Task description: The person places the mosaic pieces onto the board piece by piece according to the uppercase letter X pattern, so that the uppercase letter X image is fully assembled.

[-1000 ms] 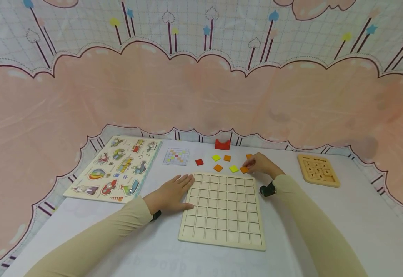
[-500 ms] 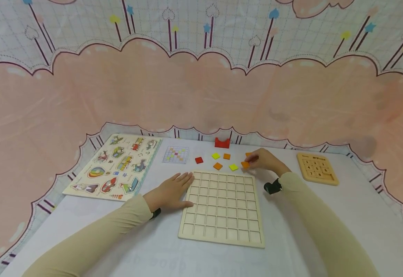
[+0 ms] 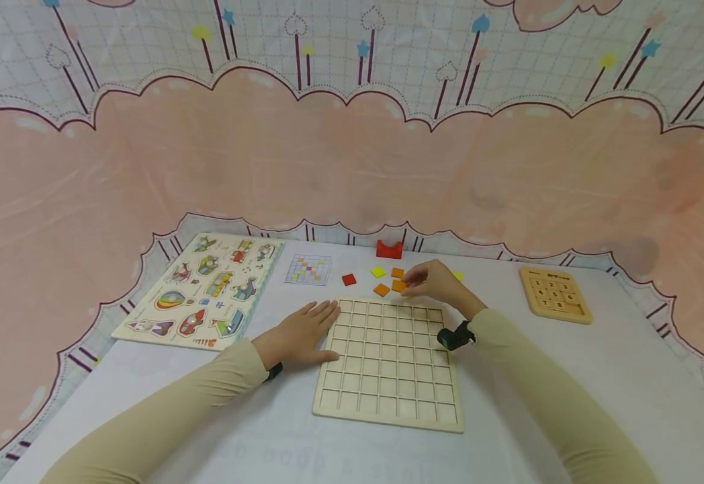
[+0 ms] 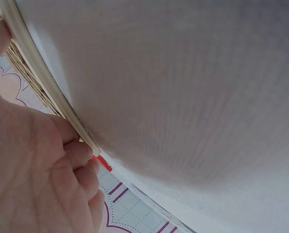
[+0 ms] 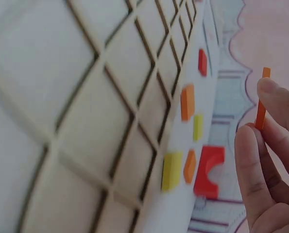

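Observation:
My left hand lies with its fingers spread on the left edge of a pale wooden grid board; in the left wrist view its fingertips meet the board's rim. Above the board's far edge, my right hand pinches a small orange tile between thumb and fingers. A red tile, a yellow tile and two more orange tiles, one nearer the board and one behind, lie beyond it. Another yellow tile shows by the board's edge in the right wrist view.
A red arch block stands at the back. Left of the tiles lies a coloured grid card, then a picture puzzle board. A wooden number puzzle is at the right. One yellow tile peeks out behind my right hand.
My right hand has carried the orange tile leftward from the right end of the loose tiles. A yellow tile behind that hand has come into view. The left hand stays put.

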`<state>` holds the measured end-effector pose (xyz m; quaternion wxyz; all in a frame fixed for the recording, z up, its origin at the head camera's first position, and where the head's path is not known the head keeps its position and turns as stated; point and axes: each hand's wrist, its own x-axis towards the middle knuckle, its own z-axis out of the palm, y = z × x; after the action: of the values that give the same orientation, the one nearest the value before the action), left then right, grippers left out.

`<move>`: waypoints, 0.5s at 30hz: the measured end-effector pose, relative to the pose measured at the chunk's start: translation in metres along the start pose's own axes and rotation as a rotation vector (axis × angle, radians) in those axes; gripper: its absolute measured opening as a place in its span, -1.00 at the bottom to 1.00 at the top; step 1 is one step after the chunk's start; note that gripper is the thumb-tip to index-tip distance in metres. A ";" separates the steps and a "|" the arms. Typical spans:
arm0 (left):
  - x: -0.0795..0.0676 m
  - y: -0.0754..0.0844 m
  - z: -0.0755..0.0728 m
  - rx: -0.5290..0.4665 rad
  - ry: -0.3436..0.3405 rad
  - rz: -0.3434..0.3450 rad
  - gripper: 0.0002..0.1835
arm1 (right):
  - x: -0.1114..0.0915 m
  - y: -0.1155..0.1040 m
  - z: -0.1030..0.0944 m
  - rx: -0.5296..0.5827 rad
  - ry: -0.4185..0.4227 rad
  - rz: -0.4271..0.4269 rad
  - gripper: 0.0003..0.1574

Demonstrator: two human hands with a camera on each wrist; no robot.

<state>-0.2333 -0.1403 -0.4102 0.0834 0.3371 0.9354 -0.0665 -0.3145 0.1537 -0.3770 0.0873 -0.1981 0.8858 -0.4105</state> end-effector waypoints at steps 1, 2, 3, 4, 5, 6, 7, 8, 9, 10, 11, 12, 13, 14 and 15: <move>0.000 0.000 0.000 0.001 -0.004 -0.003 -0.05 | 0.001 -0.002 0.005 0.016 -0.006 0.000 -0.69; 0.000 0.000 -0.001 0.002 -0.007 -0.005 -0.04 | 0.001 -0.004 0.009 0.030 -0.013 0.000 -0.68; 0.000 0.000 0.000 0.001 -0.009 -0.007 -0.04 | 0.002 -0.005 0.014 0.041 -0.019 -0.001 -0.68; 0.001 0.000 -0.001 0.000 -0.011 -0.010 -0.03 | 0.003 -0.006 0.018 0.052 -0.027 0.002 -0.69; 0.001 0.000 0.000 0.001 -0.014 -0.012 -0.03 | 0.004 -0.008 0.023 0.061 -0.038 0.003 -0.69; 0.002 0.000 0.000 -0.001 -0.019 -0.014 -0.03 | 0.005 -0.009 0.027 0.067 -0.045 0.002 -0.70; 0.002 0.000 0.001 -0.006 -0.015 -0.013 -0.03 | 0.006 -0.010 0.031 0.075 -0.051 0.001 -0.71; 0.002 0.000 0.001 -0.009 -0.012 -0.011 -0.03 | 0.006 -0.011 0.035 0.082 -0.054 0.003 -0.72; 0.003 0.000 0.001 -0.013 -0.011 -0.010 -0.03 | 0.007 -0.012 0.039 0.091 -0.060 0.008 -0.73; 0.003 0.000 0.001 -0.016 -0.010 -0.009 -0.03 | 0.007 -0.013 0.042 0.088 -0.068 0.009 -0.73; 0.002 0.000 0.001 -0.017 -0.009 -0.008 -0.04 | 0.008 -0.013 0.046 0.084 -0.074 0.006 -0.73; 0.002 0.000 0.001 -0.020 -0.008 -0.008 -0.04 | 0.008 -0.014 0.049 0.082 -0.077 0.011 -0.72; 0.002 0.000 0.001 -0.019 -0.005 -0.007 -0.04 | 0.009 -0.015 0.053 0.084 -0.084 0.011 -0.72; 0.002 0.000 0.001 -0.017 -0.006 -0.007 -0.04 | 0.009 -0.016 0.055 0.081 -0.091 0.007 -0.72; 0.002 0.000 0.001 -0.016 -0.006 -0.008 -0.04 | 0.009 -0.016 0.058 0.083 -0.101 0.002 -0.72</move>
<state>-0.2348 -0.1391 -0.4116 0.0889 0.3327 0.9369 -0.0604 -0.3001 0.0999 -0.4020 0.1404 -0.2138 0.8626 -0.4364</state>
